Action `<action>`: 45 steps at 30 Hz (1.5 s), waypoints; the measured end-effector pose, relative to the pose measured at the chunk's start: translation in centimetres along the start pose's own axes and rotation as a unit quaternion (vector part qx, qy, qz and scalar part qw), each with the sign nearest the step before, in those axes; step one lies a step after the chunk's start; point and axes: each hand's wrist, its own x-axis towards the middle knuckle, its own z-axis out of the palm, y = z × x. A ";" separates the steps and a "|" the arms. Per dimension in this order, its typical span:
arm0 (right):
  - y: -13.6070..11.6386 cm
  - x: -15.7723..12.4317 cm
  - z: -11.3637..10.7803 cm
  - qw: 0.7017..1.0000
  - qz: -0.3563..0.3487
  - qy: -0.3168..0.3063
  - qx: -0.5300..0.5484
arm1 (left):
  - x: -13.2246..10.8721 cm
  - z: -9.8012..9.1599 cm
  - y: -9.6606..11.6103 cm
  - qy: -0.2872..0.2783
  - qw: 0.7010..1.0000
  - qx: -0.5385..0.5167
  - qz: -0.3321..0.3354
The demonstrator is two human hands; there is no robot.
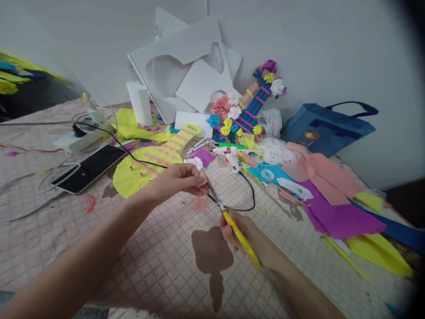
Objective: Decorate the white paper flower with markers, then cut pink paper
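Note:
Between the fingers of my left hand (181,179) is a small piece of pink paper (203,180), pinched near the table's middle. My right hand (244,235) grips yellow-handled scissors (239,235), their blades pointing up and left to the pink paper. Whether the blades touch the paper is hard to tell. A loose pink paper scrap (199,204) lies on the table just below my left hand. Behind that hand rests a yellow paper guitar (146,170) with pink strips on its neck. A white paper flower (193,163) sits beside my left fingers.
A white glue gun (229,156) lies beyond the scissors, its black cord looping on the table. Colored paper sheets (332,208) spread at right, before a blue bag (327,128). A phone (91,168) and power strip (81,137) are at left. A flower-covered guitar (254,108) leans at the back.

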 end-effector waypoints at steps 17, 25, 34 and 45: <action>0.1 -0.1 -0.1 0.999 0.032 -0.005 0.042 | 0.0 -0.3 -0.1 -0.014 1.000 -0.017 0.005; 1.0 0.7 0.2 0.985 0.052 0.059 0.152 | 0.0 0.8 -0.8 -0.032 0.999 -0.009 -0.032; 0.5 1.0 0.0 0.951 0.020 0.154 0.267 | 0.1 3.4 -2.5 -0.086 0.988 0.056 -0.112; -0.2 1.5 0.7 0.953 0.046 0.201 0.222 | -0.3 5.3 -3.5 -0.034 0.987 0.132 -0.086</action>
